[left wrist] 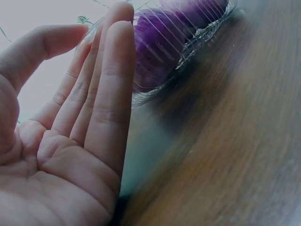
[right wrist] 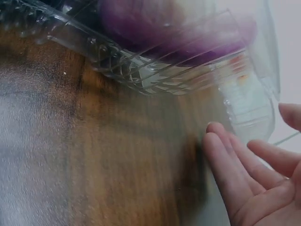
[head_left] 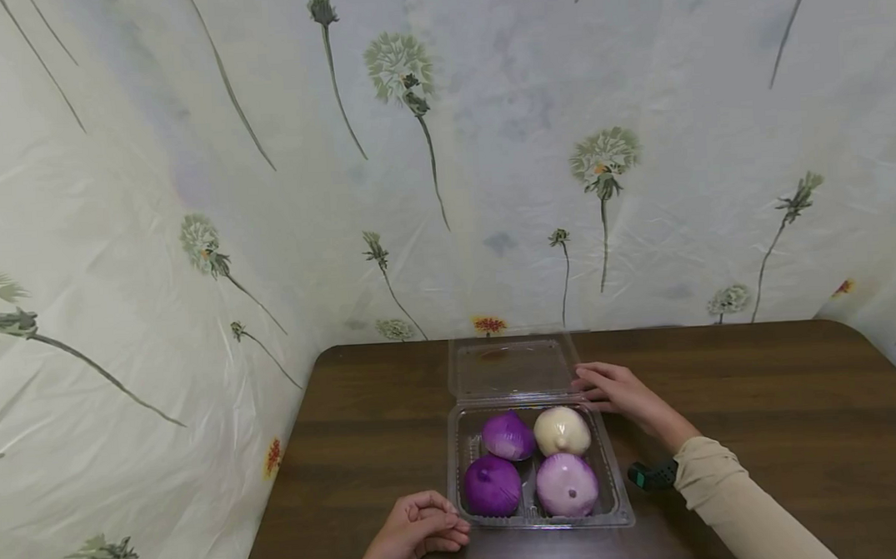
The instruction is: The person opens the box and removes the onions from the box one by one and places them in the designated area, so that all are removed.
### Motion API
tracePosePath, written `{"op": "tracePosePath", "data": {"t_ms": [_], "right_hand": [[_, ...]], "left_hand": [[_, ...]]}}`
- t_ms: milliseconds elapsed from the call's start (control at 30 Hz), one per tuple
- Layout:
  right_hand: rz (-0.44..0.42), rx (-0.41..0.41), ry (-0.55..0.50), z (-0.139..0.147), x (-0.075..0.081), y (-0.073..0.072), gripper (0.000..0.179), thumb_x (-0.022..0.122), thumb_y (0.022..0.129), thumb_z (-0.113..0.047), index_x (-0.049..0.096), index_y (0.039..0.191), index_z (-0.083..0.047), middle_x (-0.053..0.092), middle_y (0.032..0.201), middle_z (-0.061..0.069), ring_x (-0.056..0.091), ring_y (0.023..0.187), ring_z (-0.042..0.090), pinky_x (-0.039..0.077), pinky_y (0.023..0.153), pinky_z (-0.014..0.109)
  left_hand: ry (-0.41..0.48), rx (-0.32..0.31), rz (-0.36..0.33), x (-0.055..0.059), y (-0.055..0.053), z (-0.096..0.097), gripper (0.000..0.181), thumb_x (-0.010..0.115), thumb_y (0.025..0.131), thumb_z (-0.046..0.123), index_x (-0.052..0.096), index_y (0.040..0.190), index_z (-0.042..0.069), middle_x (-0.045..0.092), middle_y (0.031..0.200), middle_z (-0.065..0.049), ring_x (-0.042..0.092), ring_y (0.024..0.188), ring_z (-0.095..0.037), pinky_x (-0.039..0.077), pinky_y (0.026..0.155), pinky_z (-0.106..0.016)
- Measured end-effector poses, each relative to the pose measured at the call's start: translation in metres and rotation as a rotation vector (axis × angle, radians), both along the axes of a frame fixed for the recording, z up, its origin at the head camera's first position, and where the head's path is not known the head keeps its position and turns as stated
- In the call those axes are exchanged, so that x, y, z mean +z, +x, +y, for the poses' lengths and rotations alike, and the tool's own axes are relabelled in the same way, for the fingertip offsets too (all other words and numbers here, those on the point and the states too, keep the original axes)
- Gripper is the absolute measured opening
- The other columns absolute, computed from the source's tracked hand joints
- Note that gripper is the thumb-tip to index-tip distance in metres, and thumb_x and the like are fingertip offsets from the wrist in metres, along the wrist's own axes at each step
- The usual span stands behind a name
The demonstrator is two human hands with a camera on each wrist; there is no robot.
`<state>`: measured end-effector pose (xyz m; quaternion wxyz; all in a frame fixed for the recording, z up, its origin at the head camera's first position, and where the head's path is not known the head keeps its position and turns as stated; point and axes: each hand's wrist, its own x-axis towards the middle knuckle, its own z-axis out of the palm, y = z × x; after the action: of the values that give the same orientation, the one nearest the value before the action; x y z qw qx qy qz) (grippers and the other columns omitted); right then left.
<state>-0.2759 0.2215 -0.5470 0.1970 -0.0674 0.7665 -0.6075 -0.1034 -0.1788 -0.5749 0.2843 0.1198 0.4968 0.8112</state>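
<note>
A clear plastic clamshell box (head_left: 624, 518) lies on the table with its transparent lid (head_left: 512, 368) folded back toward the wall. Inside sit two deep purple onions, one at the back left (head_left: 508, 435) and one at the front left (head_left: 493, 486), beside a cream-white onion (head_left: 562, 431) and a pale violet onion (head_left: 567, 485). My left hand (head_left: 421, 531) is at the box's front left corner; the left wrist view shows its fingers fairly straight, thumb apart, and contact is unclear. By the hinge on the right, my right hand (head_left: 629, 397) reaches with extended fingers beside the lid's edge.
The brown wooden table (head_left: 380, 432) meets a wall covering (head_left: 489, 186) printed with dandelions at its back and left. A dark strap (head_left: 654, 475) shows by the right wrist, under the beige sleeve (head_left: 727, 484).
</note>
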Motion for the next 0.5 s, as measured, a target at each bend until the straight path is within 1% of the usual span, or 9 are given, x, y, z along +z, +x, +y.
{"op": "tracePosePath", "data": {"t_ms": [100, 167, 233, 367, 433, 500], "right_hand": [[0.039, -0.022, 0.046, 0.000, 0.004, 0.003, 0.067, 0.050, 0.110, -0.036, 0.032, 0.154, 0.011, 0.053, 0.144, 0.037, 0.069, 0.117, 0.027, 0.062, 0.093, 0.031], [0.094, -0.036, 0.108, -0.001, 0.008, 0.006, 0.067, 0.053, 0.109, -0.036, 0.033, 0.153, 0.011, 0.051, 0.144, 0.039, 0.068, 0.119, 0.034, 0.063, 0.094, 0.035], [0.180, -0.072, 0.214, -0.001, 0.012, 0.009, 0.066, 0.056, 0.107, -0.037, 0.039, 0.151, 0.009, 0.055, 0.141, 0.037, 0.067, 0.119, 0.039, 0.063, 0.094, 0.041], [0.385, -0.150, 0.465, -0.004, 0.024, 0.018, 0.064, 0.061, 0.103, -0.044, 0.050, 0.145, 0.003, 0.065, 0.132, 0.029, 0.067, 0.117, 0.041, 0.059, 0.094, 0.053], [0.472, -0.172, 0.538, -0.009, 0.031, 0.023, 0.063, 0.063, 0.102, -0.045, 0.053, 0.143, 0.001, 0.067, 0.130, 0.027, 0.067, 0.116, 0.042, 0.056, 0.095, 0.058], [0.541, -0.173, 0.581, -0.015, 0.039, 0.030, 0.062, 0.065, 0.101, -0.046, 0.055, 0.141, 0.000, 0.068, 0.129, 0.025, 0.068, 0.114, 0.042, 0.056, 0.094, 0.060]], "left_hand": [[-0.007, 0.003, -0.011, 0.001, 0.000, 0.000, 0.012, 0.059, 0.102, 0.002, 0.067, 0.103, 0.011, 0.081, 0.099, -0.002, 0.078, 0.090, -0.010, 0.064, 0.082, -0.024], [-0.011, 0.005, -0.015, 0.002, 0.000, 0.000, 0.011, 0.059, 0.102, 0.002, 0.067, 0.103, 0.011, 0.081, 0.099, -0.002, 0.078, 0.090, -0.010, 0.064, 0.082, -0.024], [-0.014, 0.006, -0.017, 0.002, 0.000, 0.000, 0.011, 0.060, 0.102, 0.003, 0.067, 0.103, 0.011, 0.081, 0.099, -0.002, 0.078, 0.090, -0.010, 0.064, 0.082, -0.024], [-0.012, 0.007, -0.020, 0.001, 0.000, 0.000, 0.011, 0.060, 0.102, 0.003, 0.067, 0.103, 0.011, 0.081, 0.099, -0.002, 0.078, 0.090, -0.010, 0.064, 0.082, -0.024], [-0.010, 0.006, -0.020, 0.001, 0.000, 0.000, 0.011, 0.060, 0.102, 0.003, 0.067, 0.103, 0.011, 0.081, 0.099, -0.003, 0.078, 0.090, -0.010, 0.064, 0.082, -0.024], [-0.007, 0.006, -0.019, 0.001, -0.001, -0.001, 0.011, 0.060, 0.102, 0.003, 0.067, 0.103, 0.011, 0.081, 0.099, -0.003, 0.078, 0.090, -0.010, 0.064, 0.082, -0.024]]}}
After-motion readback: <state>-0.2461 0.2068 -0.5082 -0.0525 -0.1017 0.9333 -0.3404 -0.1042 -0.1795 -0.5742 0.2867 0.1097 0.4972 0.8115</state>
